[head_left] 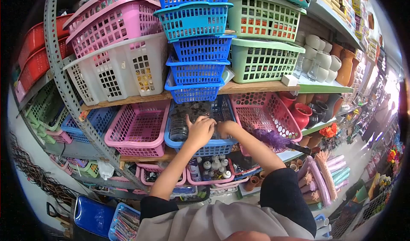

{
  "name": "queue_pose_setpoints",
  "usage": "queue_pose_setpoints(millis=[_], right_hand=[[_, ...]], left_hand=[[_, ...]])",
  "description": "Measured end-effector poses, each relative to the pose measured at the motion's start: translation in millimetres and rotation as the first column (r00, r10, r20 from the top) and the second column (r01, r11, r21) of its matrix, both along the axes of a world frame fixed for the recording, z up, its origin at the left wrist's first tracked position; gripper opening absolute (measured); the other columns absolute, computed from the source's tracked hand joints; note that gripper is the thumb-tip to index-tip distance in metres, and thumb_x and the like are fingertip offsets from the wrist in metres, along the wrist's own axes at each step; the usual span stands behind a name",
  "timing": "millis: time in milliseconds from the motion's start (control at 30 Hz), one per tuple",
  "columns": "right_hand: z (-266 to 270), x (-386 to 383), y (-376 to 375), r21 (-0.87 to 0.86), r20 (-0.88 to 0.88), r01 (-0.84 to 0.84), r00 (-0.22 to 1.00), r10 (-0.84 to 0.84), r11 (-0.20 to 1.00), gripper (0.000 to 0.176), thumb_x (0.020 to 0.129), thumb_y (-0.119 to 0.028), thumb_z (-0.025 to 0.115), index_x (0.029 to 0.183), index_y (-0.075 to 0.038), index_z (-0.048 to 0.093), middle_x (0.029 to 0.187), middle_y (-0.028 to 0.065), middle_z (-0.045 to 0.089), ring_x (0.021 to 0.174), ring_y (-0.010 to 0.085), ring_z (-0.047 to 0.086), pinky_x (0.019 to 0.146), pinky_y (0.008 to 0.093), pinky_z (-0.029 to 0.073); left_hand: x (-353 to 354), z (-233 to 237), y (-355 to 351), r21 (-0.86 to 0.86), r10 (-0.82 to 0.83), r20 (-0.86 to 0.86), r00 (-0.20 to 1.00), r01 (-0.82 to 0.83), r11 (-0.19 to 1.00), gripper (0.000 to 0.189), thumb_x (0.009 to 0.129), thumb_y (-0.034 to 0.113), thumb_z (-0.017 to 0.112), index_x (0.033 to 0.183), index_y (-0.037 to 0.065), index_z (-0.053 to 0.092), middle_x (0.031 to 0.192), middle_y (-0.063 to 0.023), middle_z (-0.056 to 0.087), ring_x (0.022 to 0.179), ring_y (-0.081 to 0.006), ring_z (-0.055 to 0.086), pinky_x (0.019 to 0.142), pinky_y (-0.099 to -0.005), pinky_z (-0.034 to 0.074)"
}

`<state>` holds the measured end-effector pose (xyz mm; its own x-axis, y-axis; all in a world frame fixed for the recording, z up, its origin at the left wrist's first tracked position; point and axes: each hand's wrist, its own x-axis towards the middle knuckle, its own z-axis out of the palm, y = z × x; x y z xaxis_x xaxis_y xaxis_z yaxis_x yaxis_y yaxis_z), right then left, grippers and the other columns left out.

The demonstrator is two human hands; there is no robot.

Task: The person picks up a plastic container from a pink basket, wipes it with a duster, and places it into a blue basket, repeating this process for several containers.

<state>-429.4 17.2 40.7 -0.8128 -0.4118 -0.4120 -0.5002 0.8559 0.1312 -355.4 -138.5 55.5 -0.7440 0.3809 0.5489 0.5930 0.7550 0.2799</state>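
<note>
Both my hands are inside a blue basket (200, 149) on the middle shelf. At its left side lies a stack of round, clear-looking pieces (178, 123), and flat dark items in clear wrapping (194, 108) lie behind. My left hand (202, 130) rests over these contents, its fingers curled together and the thumb apart; anything under the fingers is hidden. Beside it, my right hand (228, 129) is bent down into the basket. Its fingertips are hidden among clear, shiny contents, and what it touches cannot be made out.
A pink basket (136, 145) stands left, and another pink basket (286, 113) with a purple feathery item (273, 139) stands right. Stacked blue baskets (198, 72) rise just above my hands. A perforated metal post (64, 78) is at left. Vases (301, 115) stand at right.
</note>
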Motion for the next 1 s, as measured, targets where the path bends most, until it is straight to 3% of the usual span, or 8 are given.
queue_pose_setpoints(millis=[267,367,567,667,733,867,933,1000], right_hand=[[-15,-14,3,0.035,0.05,-0.107,0.993,0.105,0.994,0.031,0.066,-0.01,0.066,0.095,-0.003,0.071,0.098,0.0173,0.069,0.092,0.0311,0.066,0.078,0.0404,0.052],[15,5,6,-0.018,0.176,-0.039,0.984,0.042,0.999,0.037,0.062,-0.009,0.068,0.096,0.005,0.067,0.1,0.0215,0.067,0.09,0.0321,0.067,0.072,0.0406,0.053],[37,40,15,-0.141,0.052,0.074,0.996,-0.067,0.987,0.037,0.066,-0.016,0.068,0.099,0.0,0.068,0.097,0.0206,0.068,0.092,0.0339,0.066,0.078,0.0416,0.053],[28,67,34,-0.39,-0.091,0.042,0.992,-0.084,0.92,0.039,0.072,-0.02,0.068,0.106,0.0,0.064,0.102,0.021,0.066,0.095,0.0354,0.063,0.08,0.0428,0.052],[32,101,41,-0.657,-0.308,-0.111,0.942,-0.131,0.745,0.041,0.079,-0.025,0.066,0.112,-0.001,0.06,0.108,0.0204,0.064,0.1,0.0355,0.061,0.085,0.0429,0.05],[45,189,51,-0.78,-0.394,-0.186,0.888,-0.238,0.597,0.039,0.084,-0.022,0.063,0.118,-0.003,0.056,0.107,0.0183,0.062,0.095,0.0361,0.061,0.082,0.0422,0.048],[30,226,59,-0.812,-0.422,-0.233,0.868,-0.263,0.535,0.039,0.084,-0.021,0.064,0.118,-0.003,0.057,0.108,0.0183,0.062,0.095,0.0346,0.06,0.082,0.0401,0.048],[19,270,62,-0.877,-0.209,-0.006,0.905,-0.371,0.48,0.038,0.086,-0.022,0.063,0.117,-0.002,0.058,0.11,0.0189,0.061,0.097,0.0336,0.06,0.084,0.0393,0.048]], left_hand=[[-3,-7,0,0.085,-0.023,-0.038,0.999,0.027,0.996,0.018,0.094,0.02,0.047,0.1,0.015,0.063,0.102,-0.0041,0.065,0.116,-0.0204,0.052,0.105,-0.0628,0.008],[-3,-9,0,0.103,-0.02,-0.11,0.994,0.031,0.994,0.014,0.091,0.017,0.049,0.096,0.014,0.062,0.098,-0.0005,0.067,0.111,-0.0187,0.054,0.103,-0.0626,0.011],[2,-8,3,0.179,-0.003,-0.182,0.983,0.036,0.983,0.016,0.092,0.018,0.05,0.102,0.011,0.06,0.103,-0.0044,0.066,0.111,-0.0209,0.056,0.104,-0.0586,0.013],[21,-2,3,0.25,-0.004,-0.209,0.978,0.057,0.967,0.02,0.091,0.014,0.052,0.109,0.009,0.06,0.107,-0.008,0.065,0.114,-0.0232,0.054,0.107,-0.0532,0.013],[43,3,7,0.327,-0.012,-0.207,0.978,0.081,0.941,0.022,0.087,0.012,0.055,0.108,0.009,0.059,0.107,-0.0067,0.064,0.113,-0.0229,0.055,0.106,-0.05,0.016],[88,-9,17,0.406,-0.159,-0.203,0.966,0.231,0.884,0.016,0.087,0.01,0.054,0.1,0.009,0.062,0.1,-0.0066,0.064,0.101,-0.024,0.058,0.1,-0.0437,0.026],[106,-22,24,0.469,-0.331,-0.129,0.935,0.352,0.81,0.014,0.085,0.008,0.055,0.098,0.008,0.061,0.097,-0.008,0.064,0.095,-0.0263,0.059,0.093,-0.0413,0.034],[120,-45,35,0.564,-0.482,-0.05,0.875,0.423,0.709,0.011,0.087,0.009,0.055,0.094,0.004,0.062,0.092,-0.0104,0.065,0.088,-0.0298,0.06,0.081,-0.0394,0.043]])
